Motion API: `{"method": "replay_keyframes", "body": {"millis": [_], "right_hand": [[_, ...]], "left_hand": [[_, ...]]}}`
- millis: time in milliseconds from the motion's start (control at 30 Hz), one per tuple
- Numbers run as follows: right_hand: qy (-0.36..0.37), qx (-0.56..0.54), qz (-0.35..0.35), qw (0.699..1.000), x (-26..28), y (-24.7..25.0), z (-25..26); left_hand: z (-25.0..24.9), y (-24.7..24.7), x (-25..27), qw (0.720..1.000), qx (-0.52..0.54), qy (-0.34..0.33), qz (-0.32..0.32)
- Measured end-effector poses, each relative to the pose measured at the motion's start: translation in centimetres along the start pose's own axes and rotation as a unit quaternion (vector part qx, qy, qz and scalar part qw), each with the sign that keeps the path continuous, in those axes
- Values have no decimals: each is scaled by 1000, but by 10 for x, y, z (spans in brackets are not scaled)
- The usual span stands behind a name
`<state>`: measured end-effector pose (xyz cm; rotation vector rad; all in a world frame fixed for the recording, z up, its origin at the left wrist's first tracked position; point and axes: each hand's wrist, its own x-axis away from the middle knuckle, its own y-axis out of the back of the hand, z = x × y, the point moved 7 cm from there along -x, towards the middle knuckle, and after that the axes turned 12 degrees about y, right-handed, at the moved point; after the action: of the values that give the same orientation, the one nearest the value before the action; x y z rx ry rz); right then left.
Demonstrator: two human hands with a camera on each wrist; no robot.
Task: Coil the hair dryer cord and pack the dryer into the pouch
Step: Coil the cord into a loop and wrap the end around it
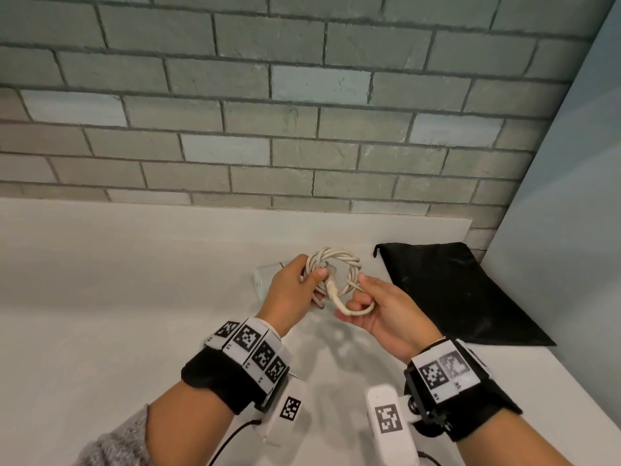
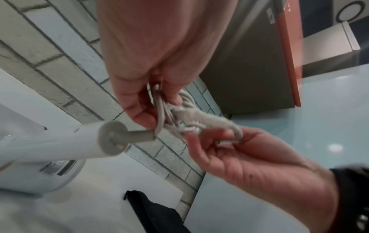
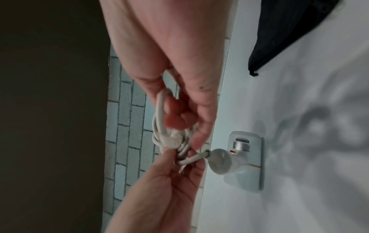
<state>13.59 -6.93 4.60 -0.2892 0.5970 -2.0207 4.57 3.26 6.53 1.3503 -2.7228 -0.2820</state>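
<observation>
The cream cord [image 1: 336,264] is wound into a round coil held above the white counter. My left hand [image 1: 304,280] grips the coil's left side, thumb across the strands. My right hand [image 1: 356,299] pinches a short loop of the cord's plug end [image 1: 349,310] at the coil's lower right. The white hair dryer [image 1: 262,280] lies on the counter behind my left hand, mostly hidden; its handle end [image 2: 111,138] and body [image 3: 243,159] show in the wrist views. The black pouch [image 1: 453,290] lies flat to the right.
A grey brick wall [image 1: 302,112] runs behind the counter [image 1: 100,280]. A pale blue panel [image 1: 571,196] closes the right side. The pouch's mouth corner [image 1: 378,248] faces the coil.
</observation>
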Motion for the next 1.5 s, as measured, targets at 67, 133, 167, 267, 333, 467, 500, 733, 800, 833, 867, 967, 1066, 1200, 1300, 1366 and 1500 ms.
{"method": "replay_keyframes", "body": {"millis": [67,133,167,267,333,467,500,733,800,833,867,967,1066,1200,1300,1366,1500], "right_hand": [[-4,-16,25,1000,3,-5,0],[-1,-42,34,999,5,-7,2],[-2,-63,29,998,5,-7,3],[-21,-76,22,997,4,-5,1],[-28,-11,37,999,6,-5,-1],[0,104,89,991,14,-11,-2],[9,101,96,990,15,-12,0],[18,184,148,972,23,-5,1],[42,286,175,941,23,-6,-1],[47,319,181,929,22,-7,-3],[46,339,181,922,20,-8,-6],[42,359,182,915,13,-13,-13],[46,411,184,892,2,-15,-10],[60,505,191,840,-12,-11,-5],[57,522,219,822,-15,-11,4],[43,537,253,804,-13,-10,9],[43,560,258,786,-13,-7,12]], "left_hand": [[-2,7,-1,999,6,-28,-41],[-4,11,-1,997,25,-41,-54],[-5,11,-2,997,37,-39,-46],[-4,8,-1,997,72,-6,-4],[-1,9,-4,997,71,11,1],[-4,14,-5,999,53,13,-7],[-6,15,-5,999,47,10,-8],[-12,25,-10,999,50,16,-8],[-14,22,-8,1000,25,11,0],[-15,20,-6,1000,12,8,6],[-16,16,-4,1000,9,9,15],[-14,3,4,996,51,41,66],[-13,-3,10,989,77,65,106],[-14,-3,14,988,51,71,131],[-16,0,17,991,3,44,125],[-19,3,18,993,-6,29,117],[-29,8,23,995,0,-8,101]]}}
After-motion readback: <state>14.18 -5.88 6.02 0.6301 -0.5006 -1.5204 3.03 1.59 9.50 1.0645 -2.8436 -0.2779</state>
